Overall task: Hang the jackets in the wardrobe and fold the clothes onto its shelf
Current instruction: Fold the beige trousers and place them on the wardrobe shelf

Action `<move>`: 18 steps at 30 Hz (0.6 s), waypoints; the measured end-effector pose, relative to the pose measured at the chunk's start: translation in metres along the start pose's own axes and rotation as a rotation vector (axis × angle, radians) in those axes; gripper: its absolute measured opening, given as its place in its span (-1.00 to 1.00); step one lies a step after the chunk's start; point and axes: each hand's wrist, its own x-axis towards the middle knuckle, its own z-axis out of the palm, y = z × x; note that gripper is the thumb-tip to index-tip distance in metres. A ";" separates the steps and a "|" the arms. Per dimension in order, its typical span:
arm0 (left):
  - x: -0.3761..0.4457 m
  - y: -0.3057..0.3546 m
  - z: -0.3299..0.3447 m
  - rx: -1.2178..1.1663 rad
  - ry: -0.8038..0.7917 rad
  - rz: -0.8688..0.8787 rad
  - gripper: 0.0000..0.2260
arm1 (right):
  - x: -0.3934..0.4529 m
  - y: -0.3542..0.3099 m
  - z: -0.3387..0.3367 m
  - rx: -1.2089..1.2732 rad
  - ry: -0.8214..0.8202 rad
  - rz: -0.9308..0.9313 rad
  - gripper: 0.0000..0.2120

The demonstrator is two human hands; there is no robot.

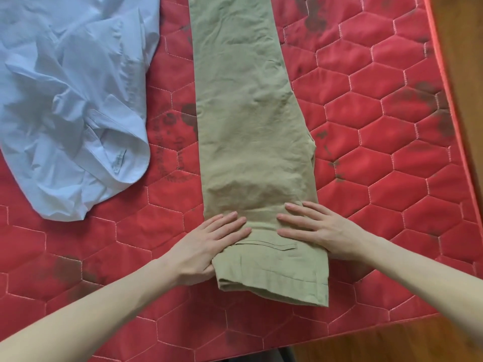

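Two garments and two hands on one mattress

One pair of khaki trousers (251,121) lies on the red quilted mattress (379,142); one pale blue shirt (70,100) lies left of the trousers; one left hand (206,246) and one right hand (318,228) rest on them.

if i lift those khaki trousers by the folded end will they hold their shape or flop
Probably flop: the khaki trousers are soft, creased cloth lying limp on the red mattress. The fold likely springs open, since the left hand and right hand press it flat. They look unlikely to slide on the quilted surface.
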 end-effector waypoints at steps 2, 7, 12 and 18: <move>-0.002 0.000 -0.009 -0.109 0.040 -0.001 -0.40 | -0.002 -0.002 0.005 0.148 0.032 0.081 -0.55; 0.003 0.008 -0.021 -0.435 0.218 -0.290 -0.69 | 0.001 -0.008 0.006 0.643 0.241 0.486 -0.69; 0.019 0.005 -0.033 -0.501 0.433 -0.522 -0.31 | 0.038 -0.016 -0.014 0.877 0.585 0.752 -0.84; 0.031 -0.012 -0.039 -0.715 0.472 -0.562 -0.54 | 0.072 -0.005 -0.020 0.845 0.590 0.908 -0.56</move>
